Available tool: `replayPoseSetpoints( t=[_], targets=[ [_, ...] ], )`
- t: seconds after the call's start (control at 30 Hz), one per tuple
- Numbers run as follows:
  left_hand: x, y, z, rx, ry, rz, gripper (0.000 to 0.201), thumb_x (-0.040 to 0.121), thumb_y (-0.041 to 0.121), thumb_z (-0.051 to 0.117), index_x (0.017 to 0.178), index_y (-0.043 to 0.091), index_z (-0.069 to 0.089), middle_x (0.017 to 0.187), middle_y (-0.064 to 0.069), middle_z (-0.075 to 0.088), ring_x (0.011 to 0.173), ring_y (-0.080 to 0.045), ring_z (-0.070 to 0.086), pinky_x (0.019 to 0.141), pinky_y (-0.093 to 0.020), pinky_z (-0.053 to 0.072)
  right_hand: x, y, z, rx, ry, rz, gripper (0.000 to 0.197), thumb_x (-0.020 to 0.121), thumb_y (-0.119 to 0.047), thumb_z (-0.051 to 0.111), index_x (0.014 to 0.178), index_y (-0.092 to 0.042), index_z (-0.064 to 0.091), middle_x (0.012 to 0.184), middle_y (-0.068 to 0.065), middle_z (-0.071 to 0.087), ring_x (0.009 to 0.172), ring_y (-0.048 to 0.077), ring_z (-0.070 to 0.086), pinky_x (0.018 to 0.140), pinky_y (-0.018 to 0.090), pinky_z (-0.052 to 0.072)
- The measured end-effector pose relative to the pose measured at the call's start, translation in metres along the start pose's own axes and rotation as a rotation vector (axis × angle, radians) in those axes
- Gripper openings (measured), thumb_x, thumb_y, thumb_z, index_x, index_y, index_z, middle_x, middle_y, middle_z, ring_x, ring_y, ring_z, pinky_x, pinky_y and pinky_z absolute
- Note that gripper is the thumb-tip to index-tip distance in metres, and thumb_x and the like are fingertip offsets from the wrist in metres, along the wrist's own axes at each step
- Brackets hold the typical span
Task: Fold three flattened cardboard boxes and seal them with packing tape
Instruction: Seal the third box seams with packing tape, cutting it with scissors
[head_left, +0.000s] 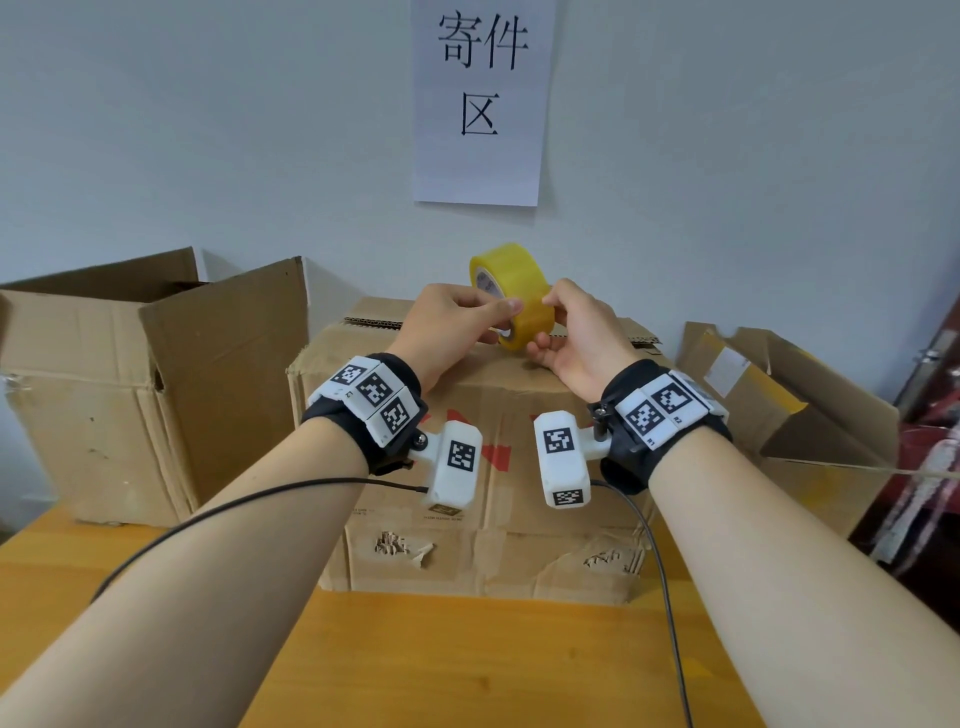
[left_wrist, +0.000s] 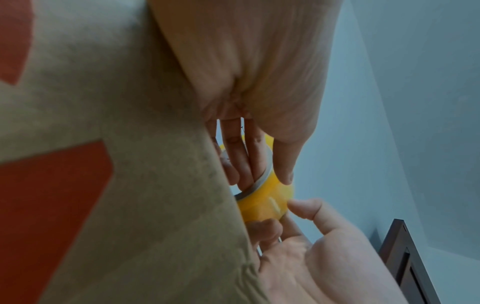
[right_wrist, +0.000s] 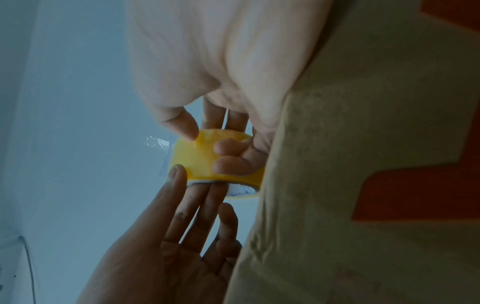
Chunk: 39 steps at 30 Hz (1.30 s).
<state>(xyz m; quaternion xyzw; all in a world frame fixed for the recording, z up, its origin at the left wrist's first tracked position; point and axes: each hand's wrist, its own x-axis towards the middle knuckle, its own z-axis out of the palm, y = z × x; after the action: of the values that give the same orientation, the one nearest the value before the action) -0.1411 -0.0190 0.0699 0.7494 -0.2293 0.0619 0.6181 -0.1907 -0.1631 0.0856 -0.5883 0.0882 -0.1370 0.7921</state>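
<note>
A yellow packing tape roll (head_left: 511, 283) is held up just above the far top edge of the closed middle cardboard box (head_left: 467, 467). My left hand (head_left: 498, 322) has fingers pushed through the roll's core (left_wrist: 262, 203) with the thumb on its outer face. From the other side my right hand (head_left: 545, 325) grips the roll (right_wrist: 197, 162), thumb on top and curled fingers (right_wrist: 228, 162) on the tape surface. A short clear loose tape end (right_wrist: 158, 144) sticks out from the roll. The box wall (left_wrist: 130, 164) with red print fills one side of both wrist views.
An open cardboard box (head_left: 130, 374) with raised flaps stands at the left, and another open box (head_left: 779, 405) lies at the right. All stand on a wooden table (head_left: 467, 665) against a pale wall with a paper sign (head_left: 480, 104). Dark furniture (head_left: 930, 415) is at the far right.
</note>
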Motion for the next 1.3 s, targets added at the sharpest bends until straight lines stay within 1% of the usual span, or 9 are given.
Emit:
replayPoseSetpoints(
  t=[0.33, 0.53, 0.6, 0.67, 0.77, 0.93, 1.13, 1.23, 1.3],
  targets=[
    [-0.0016, 0.0003, 0.0002, 0.029, -0.002, 0.023, 0.026, 0.090, 0.036, 0.072, 0.087, 0.011, 0.078, 0.089, 0.000, 0.077, 0.070, -0.003, 0.067, 0.054, -0.006, 0.041, 0.0014, -0.0003, -0.0023, 0.041, -0.013, 0.011, 0.009, 0.090, -0.004, 0.050, 0.091, -0.009, 0.057, 0.087, 0.008, 0.051, 0.063, 0.017, 0.040, 0.049, 0.026, 0.042],
    [-0.0041, 0.0021, 0.0015, 0.041, -0.011, 0.040, 0.026, 0.090, 0.034, 0.072, 0.089, 0.010, 0.078, 0.089, -0.001, 0.077, 0.071, -0.006, 0.068, 0.053, -0.005, 0.040, 0.0036, 0.0026, -0.0021, -0.019, -0.027, -0.044, 0.042, 0.081, 0.013, 0.036, 0.095, -0.009, 0.069, 0.068, 0.008, 0.044, 0.052, 0.013, 0.037, 0.053, 0.026, 0.048],
    [-0.0039, 0.0026, 0.0026, 0.037, -0.005, 0.040, 0.027, 0.091, 0.034, 0.071, 0.090, 0.008, 0.078, 0.089, -0.002, 0.077, 0.071, -0.007, 0.068, 0.053, -0.005, 0.040, 0.0039, 0.0033, -0.0019, 0.004, -0.036, -0.040, 0.034, 0.083, 0.008, 0.039, 0.094, -0.009, 0.068, 0.081, 0.013, 0.052, 0.058, 0.016, 0.041, 0.055, 0.028, 0.050],
    [-0.0032, 0.0024, 0.0030, 0.031, 0.006, 0.034, 0.028, 0.092, 0.034, 0.071, 0.091, 0.007, 0.077, 0.089, -0.003, 0.077, 0.069, -0.007, 0.067, 0.052, -0.006, 0.040, 0.0042, 0.0028, -0.0019, 0.033, -0.037, -0.021, 0.015, 0.091, -0.007, 0.050, 0.097, -0.008, 0.064, 0.102, 0.013, 0.055, 0.066, 0.019, 0.045, 0.054, 0.028, 0.052],
    [-0.0021, 0.0021, 0.0028, 0.024, 0.013, 0.024, 0.029, 0.092, 0.034, 0.070, 0.091, 0.006, 0.077, 0.089, -0.003, 0.077, 0.067, -0.007, 0.067, 0.052, -0.006, 0.040, 0.0070, 0.0034, -0.0026, 0.018, -0.025, -0.013, 0.022, 0.096, -0.024, 0.059, 0.110, -0.007, 0.064, 0.110, 0.010, 0.057, 0.072, 0.020, 0.048, 0.052, 0.027, 0.052],
    [-0.0008, 0.0023, 0.0017, -0.004, 0.027, 0.002, 0.027, 0.093, 0.033, 0.069, 0.090, 0.008, 0.076, 0.090, -0.002, 0.077, 0.067, -0.005, 0.068, 0.051, -0.006, 0.041, 0.0077, 0.0041, -0.0032, 0.015, -0.030, -0.037, 0.028, 0.099, -0.021, 0.060, 0.121, -0.004, 0.064, 0.121, 0.016, 0.059, 0.072, 0.019, 0.049, 0.052, 0.028, 0.053],
    [0.0003, 0.0015, 0.0016, -0.029, 0.035, -0.010, 0.024, 0.093, 0.034, 0.068, 0.084, 0.013, 0.074, 0.089, -0.002, 0.077, 0.064, -0.005, 0.068, 0.050, -0.007, 0.041, 0.0043, 0.0064, -0.0039, -0.018, -0.082, -0.121, 0.023, 0.104, -0.011, 0.052, 0.122, -0.007, 0.066, 0.104, 0.011, 0.059, 0.070, 0.016, 0.048, 0.057, 0.027, 0.057],
    [0.0003, 0.0014, 0.0027, -0.025, 0.037, -0.011, 0.023, 0.093, 0.034, 0.068, 0.084, 0.013, 0.073, 0.087, -0.001, 0.076, 0.065, -0.005, 0.069, 0.049, -0.007, 0.041, 0.0016, 0.0065, -0.0044, -0.018, -0.137, -0.138, 0.022, 0.105, -0.007, 0.049, 0.103, -0.014, 0.070, 0.097, 0.007, 0.060, 0.072, 0.017, 0.047, 0.060, 0.028, 0.059],
    [0.0005, 0.0013, 0.0020, -0.028, 0.036, -0.013, 0.023, 0.093, 0.034, 0.068, 0.084, 0.014, 0.073, 0.087, 0.000, 0.076, 0.065, -0.005, 0.069, 0.050, -0.008, 0.041, 0.0010, 0.0072, -0.0044, -0.032, -0.160, -0.154, 0.025, 0.105, -0.005, 0.048, 0.100, -0.017, 0.070, 0.094, 0.007, 0.061, 0.071, 0.016, 0.047, 0.061, 0.028, 0.059]
  ],
)
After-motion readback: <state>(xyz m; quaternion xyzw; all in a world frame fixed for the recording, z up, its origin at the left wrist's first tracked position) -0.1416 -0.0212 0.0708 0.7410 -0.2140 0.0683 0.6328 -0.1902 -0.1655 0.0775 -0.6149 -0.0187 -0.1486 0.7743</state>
